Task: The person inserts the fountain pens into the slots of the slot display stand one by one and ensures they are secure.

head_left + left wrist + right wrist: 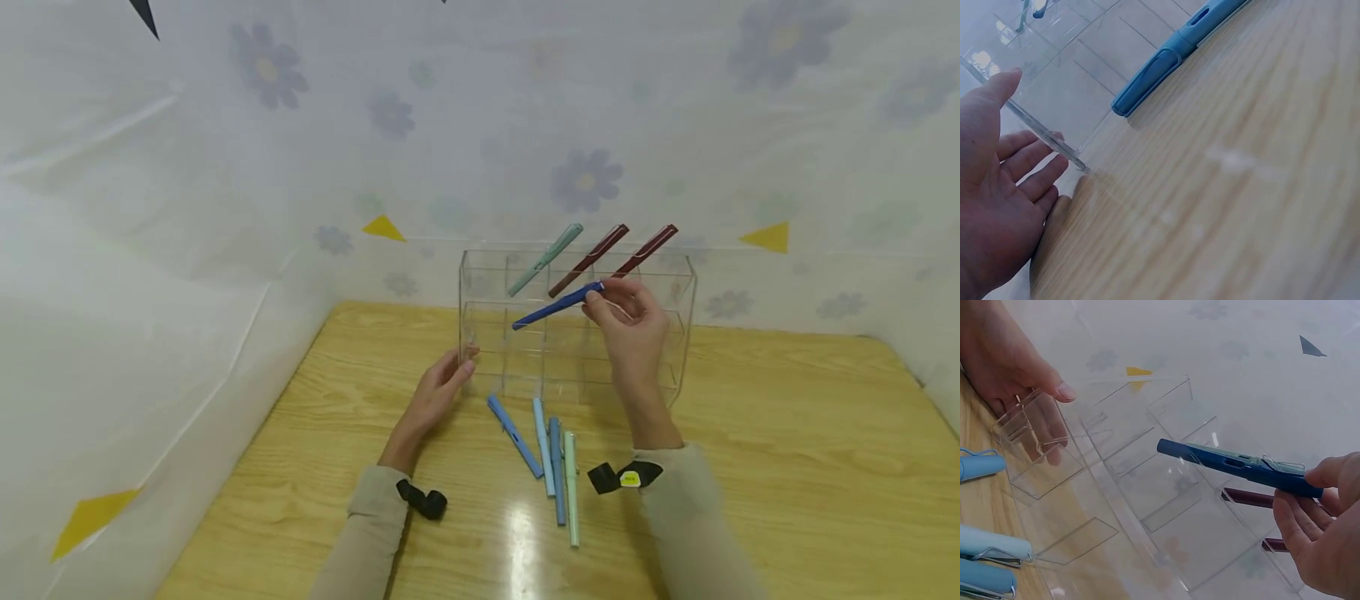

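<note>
A clear compartmented pen holder stands upright at the back of the wooden table. My left hand rests against its left side wall, the thumb in front and the fingers loosely extended in the left wrist view. Between thumb and fingers, my right hand pinches a dark blue pen near one end. The pen slants in front of the holder's upper compartments. A mint-green pen and two dark red pens lean in the top row; the right hand partly hides the rightmost one.
On the table, in front of the holder, lie a blue pen, a light blue pen, a grey-blue pen and a pale green pen. A flowered sheet hangs behind the table.
</note>
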A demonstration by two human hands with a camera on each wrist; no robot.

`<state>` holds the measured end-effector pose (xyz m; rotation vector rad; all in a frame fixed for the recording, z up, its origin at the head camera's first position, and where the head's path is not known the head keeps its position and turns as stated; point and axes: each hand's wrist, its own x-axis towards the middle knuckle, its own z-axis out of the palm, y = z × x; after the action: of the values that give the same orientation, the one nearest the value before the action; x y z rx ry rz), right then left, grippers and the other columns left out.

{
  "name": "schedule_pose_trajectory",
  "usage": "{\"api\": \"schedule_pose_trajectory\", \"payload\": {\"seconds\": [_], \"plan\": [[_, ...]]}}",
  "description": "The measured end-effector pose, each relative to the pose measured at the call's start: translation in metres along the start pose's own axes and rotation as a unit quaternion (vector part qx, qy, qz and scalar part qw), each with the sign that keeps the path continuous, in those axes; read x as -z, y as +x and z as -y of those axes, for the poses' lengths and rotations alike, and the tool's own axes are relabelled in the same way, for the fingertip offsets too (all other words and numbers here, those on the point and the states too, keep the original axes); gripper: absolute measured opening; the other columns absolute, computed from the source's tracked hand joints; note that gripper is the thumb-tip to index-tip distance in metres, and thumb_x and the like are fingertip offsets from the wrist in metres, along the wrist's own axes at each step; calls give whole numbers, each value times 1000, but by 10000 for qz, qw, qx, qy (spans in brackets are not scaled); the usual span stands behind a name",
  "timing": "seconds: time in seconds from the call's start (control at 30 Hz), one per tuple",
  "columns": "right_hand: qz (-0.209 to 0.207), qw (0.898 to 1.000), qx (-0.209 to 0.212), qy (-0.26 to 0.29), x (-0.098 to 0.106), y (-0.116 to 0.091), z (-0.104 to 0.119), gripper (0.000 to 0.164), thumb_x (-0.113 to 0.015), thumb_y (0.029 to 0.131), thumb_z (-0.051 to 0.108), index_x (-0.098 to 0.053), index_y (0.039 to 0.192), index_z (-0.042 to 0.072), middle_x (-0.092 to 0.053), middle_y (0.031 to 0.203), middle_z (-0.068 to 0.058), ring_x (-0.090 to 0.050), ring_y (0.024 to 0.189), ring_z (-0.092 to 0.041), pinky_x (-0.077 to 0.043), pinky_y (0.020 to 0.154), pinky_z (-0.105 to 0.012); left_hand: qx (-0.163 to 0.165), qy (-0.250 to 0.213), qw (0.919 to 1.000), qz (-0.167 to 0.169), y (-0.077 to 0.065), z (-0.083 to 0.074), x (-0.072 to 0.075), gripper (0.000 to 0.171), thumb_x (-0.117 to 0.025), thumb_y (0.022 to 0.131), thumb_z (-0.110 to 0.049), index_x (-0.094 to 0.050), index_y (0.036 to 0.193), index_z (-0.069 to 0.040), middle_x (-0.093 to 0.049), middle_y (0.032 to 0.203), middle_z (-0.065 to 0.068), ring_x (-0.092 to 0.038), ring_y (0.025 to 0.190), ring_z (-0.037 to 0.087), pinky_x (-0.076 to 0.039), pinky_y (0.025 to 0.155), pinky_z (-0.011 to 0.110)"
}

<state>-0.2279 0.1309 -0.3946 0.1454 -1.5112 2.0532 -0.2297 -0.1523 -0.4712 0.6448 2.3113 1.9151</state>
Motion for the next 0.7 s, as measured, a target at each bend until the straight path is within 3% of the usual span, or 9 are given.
{"api": "schedule_pose_trajectory", "payload": {"seconds": [0.27, 0.5, 0.7], "plan": [[211, 9990, -335, -199, -6, 5, 0, 27, -75, 90, -4, -64, 113, -13, -72, 96, -14, -75, 84, -22, -62, 77, -33, -64, -83, 9999, 104, 2, -4, -7, 45, -48, 110, -12, -43, 148, 12, -45, 152, 30, -42, 141, 46, -38, 115, 55], [698, 9878, -467, -1311, -7, 10, 3, 28, -77, 91, 3, -65, 112, -11, -70, 103, -20, -73, 84, -13, -61, 76, -27, -58, 1, 10000, 75, 1, -4, -8, 45, -48, 111, -13, -44, 148, 12, -46, 151, 30, -44, 139, 49, -39, 114, 55], [789, 9696, -20, -2317, -6, 11, 6, 27, -78, 93, 10, -67, 109, -9, -72, 104, -21, -69, 83, -2, -57, 74, -16, -103, -31, 9999, 115, 2, 2, -8, 45, -48, 111, -13, -43, 148, 12, -45, 152, 30, -42, 140, 49, -39, 113, 57]]}}
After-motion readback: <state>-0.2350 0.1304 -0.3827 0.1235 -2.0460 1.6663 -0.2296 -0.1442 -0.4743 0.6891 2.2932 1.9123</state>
